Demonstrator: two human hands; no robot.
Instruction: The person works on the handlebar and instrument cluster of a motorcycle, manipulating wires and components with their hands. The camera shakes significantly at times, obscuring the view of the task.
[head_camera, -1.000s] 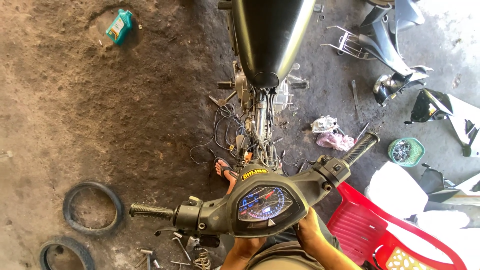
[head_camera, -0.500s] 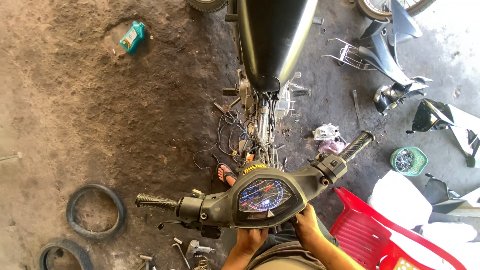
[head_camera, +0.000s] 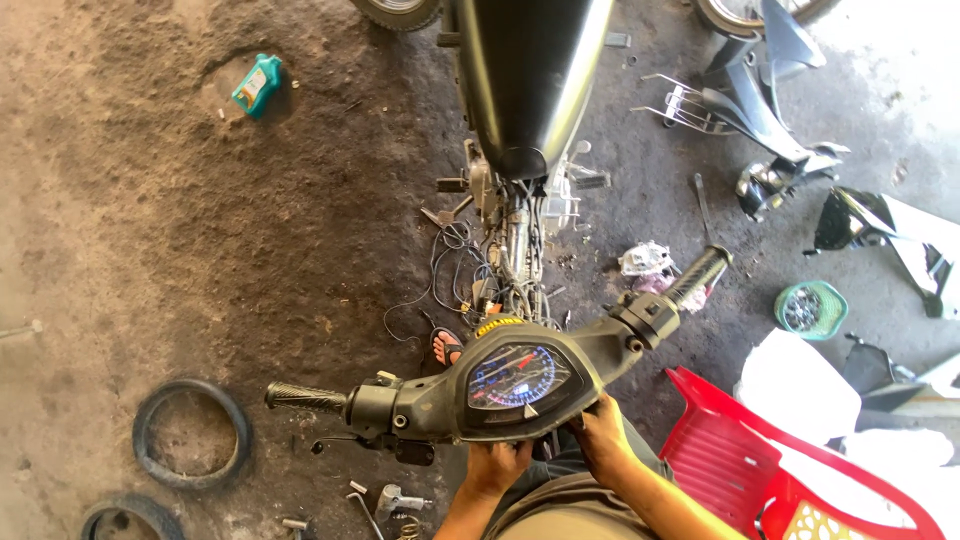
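— What do we see, starting from the left?

— A worn tyre (head_camera: 190, 432) on the dirt floor, a second one (head_camera: 130, 520) cut off by the bottom edge, and a teal oil bottle (head_camera: 257, 85) further up. Then small tools (head_camera: 385, 498) lie below the handlebar unit (head_camera: 500, 385), too small for us to name.

— And our hands?

— Our left hand (head_camera: 497, 465) grips the unit's lower rim under the speedometer (head_camera: 518, 376); the fingertips curl underneath, out of sight. Our right hand (head_camera: 605, 440) clasps the rim just beside it, thumb hidden behind the housing.

— Where does the unit sit?

— Held up in front of us, tilted, left grip (head_camera: 305, 398) low and right grip (head_camera: 697, 275) high, above the stripped motorbike frame (head_camera: 525, 120), whose wiring tangles beyond telling apart.

— Further right?

— A red plastic chair (head_camera: 740, 460), partly cropped, and a green basket (head_camera: 810, 308) with contents we cannot make out.
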